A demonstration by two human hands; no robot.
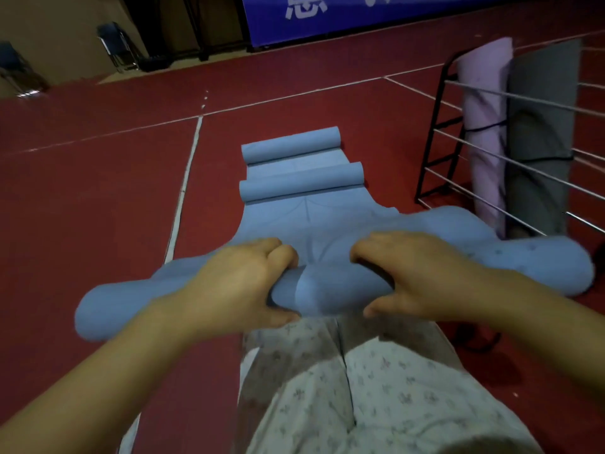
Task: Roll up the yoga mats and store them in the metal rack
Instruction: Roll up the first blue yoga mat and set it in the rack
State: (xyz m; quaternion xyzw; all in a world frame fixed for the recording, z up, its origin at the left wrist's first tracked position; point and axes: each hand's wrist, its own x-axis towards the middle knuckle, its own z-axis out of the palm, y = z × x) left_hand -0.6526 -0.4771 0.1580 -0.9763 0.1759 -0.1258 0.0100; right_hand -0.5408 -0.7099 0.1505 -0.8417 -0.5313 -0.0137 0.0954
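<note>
beside the metal rack, on its left on the red floor, a blue yoga mat was recorded, partly rolled. its near end was wound into a thick roll lying crosswise in front of the person; the far part ran away from the roll and carried two smaller curls, one behind the other, judged to be leftover curl rather than deliberate rolling.

left hand: laid over the roll left of its middle, fingers curled over the top, thumb tucked beneath; the roll was gripped. right hand: set likewise right of the middle, fingers bent over the far side, thumb under the near edge. the hands were kept close together at the centre, apparently so that the roll could be squeezed tight and driven forward evenly; its ends bulged and looked blurred.

within the rack: a pink rolled mat and a grey rolled mat, stood upright behind the horizontal bars and touching each other, so held from tipping.

nearer than the rack, under the roll: the person's patterned trousers.

far left of the rack: folding chairs against the wall; a blue banner behind.

stage judged: rolling unfinished, storing not yet begun.
</note>
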